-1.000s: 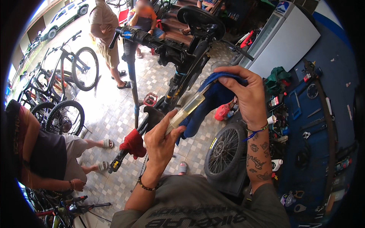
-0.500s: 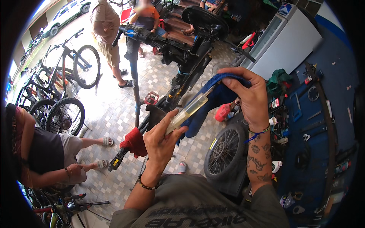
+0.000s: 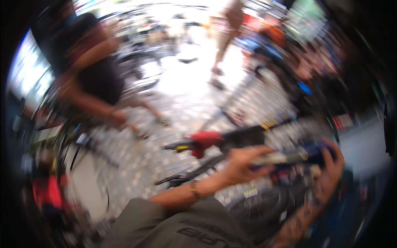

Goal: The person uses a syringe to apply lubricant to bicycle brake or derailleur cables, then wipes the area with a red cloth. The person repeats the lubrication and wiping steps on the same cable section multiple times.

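Motion blurs the whole picture. In my left hand [image 3: 245, 164], a clear syringe [image 3: 285, 158] with pale yellowish contents lies nearly level, gripped at its left end. My right hand [image 3: 332, 162] is closed around a dark blue cloth [image 3: 315, 152] at the syringe's other end. The cloth hides the tip there. Just beyond my left hand is a bike, with a red cloth [image 3: 204, 143] wrapped on part of it.
A person in a dark top [image 3: 97, 74] is at the left, leaning forward. Another person [image 3: 227, 35] stands at the far side on the tiled floor [image 3: 165, 120]. A bike wheel [image 3: 264, 211] lies close by on the right. Seated people are smeared at the far right.
My view has swung to the left, so both hands and the bike now appear farther right and lower. The syringe and blue cloth are still held.
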A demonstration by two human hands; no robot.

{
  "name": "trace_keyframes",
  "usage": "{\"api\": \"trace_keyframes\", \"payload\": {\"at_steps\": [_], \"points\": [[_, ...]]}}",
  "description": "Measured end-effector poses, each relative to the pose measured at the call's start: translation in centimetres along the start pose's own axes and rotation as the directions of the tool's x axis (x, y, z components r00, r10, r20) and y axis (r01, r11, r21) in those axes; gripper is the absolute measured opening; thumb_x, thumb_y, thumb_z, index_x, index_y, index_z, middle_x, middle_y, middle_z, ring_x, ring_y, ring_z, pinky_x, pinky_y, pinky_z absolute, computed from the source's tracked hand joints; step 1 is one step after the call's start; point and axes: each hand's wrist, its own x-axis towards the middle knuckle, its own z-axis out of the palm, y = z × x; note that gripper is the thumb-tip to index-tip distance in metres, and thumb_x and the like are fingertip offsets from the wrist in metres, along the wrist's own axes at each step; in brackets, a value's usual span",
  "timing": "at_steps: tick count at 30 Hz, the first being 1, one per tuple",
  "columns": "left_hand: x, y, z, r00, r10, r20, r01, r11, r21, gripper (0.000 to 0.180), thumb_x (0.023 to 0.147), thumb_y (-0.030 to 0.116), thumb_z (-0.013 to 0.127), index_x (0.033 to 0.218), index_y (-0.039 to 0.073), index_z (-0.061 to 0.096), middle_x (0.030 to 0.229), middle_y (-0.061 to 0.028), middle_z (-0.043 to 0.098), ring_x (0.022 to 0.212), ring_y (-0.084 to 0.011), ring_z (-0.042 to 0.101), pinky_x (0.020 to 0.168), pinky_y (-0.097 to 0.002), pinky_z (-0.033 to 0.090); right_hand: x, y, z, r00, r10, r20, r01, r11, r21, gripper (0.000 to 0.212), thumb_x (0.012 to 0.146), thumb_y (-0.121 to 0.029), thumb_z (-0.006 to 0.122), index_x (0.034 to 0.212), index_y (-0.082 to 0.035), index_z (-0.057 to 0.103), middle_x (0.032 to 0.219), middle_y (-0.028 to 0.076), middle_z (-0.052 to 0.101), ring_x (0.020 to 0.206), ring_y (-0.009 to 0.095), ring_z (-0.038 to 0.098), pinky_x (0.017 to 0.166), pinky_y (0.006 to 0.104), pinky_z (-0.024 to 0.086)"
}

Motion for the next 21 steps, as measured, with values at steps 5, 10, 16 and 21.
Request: {"api": "trace_keyframes", "payload": {"at_steps": [5,10,16,21], "points": [[-3.2,2.9,-2.0,0.998,-0.069,-0.006,0.069,0.997,0.031,0.04,0.084,0.014,0.085,0.119,0.005,0.067,0.094,-0.0143,0.075,0.082,-0.0366,0.075,0.069,-0.0413,0.06,1.4,1.9,-2.9,0.965,-0.026,0.261,0.093,0.964,-0.251,0.029,0.101,-0.013,0.07,0.128,-0.002,0.072,0.134,0.017,0.068,0.118,0.028,0.066,0.107,0.0398,0.052],[-4.7,4.0,-2.8,0.979,0.024,-0.2,-0.019,0.999,0.025,0.041,0.089,0.012,0.081,0.125,0.005,0.065,0.1,-0.0147,0.077,0.086,-0.0372,0.076,0.073,-0.0409,0.061,0.7,-3.4,3.1,0.895,-0.16,0.416,0.324,0.874,-0.361,0.027,0.1,-0.012,0.07,0.12,0.005,0.075,0.12,0.017,0.076,0.108,0.026,0.069,0.102,0.0396,0.054],[-6.2,5.9,-4.0,0.921,0.039,-0.388,0.015,0.991,0.136,0.029,0.085,0.014,0.078,0.109,0.008,0.061,0.076,-0.0142,0.068,0.07,-0.0368,0.07,0.064,-0.0441,0.053,3.0,-3.5,6.1,0.736,-0.132,0.664,0.339,0.921,-0.193,0.033,0.104,-0.021,0.068,0.128,0.003,0.071,0.122,0.021,0.074,0.109,0.029,0.069,0.096,0.0417,0.058],[-7.4,5.5,-4.8,0.927,-0.026,-0.375,0.143,0.946,0.289,0.031,0.086,0.013,0.08,0.114,0.005,0.068,0.084,-0.0141,0.072,0.074,-0.0343,0.074,0.066,-0.0409,0.056,6.5,-0.3,7.7,0.661,-0.185,0.727,0.355,0.931,-0.086,0.036,0.103,-0.021,0.069,0.133,0.0,0.069,0.131,0.018,0.069,0.117,0.027,0.068,0.1,0.039,0.057]]}}
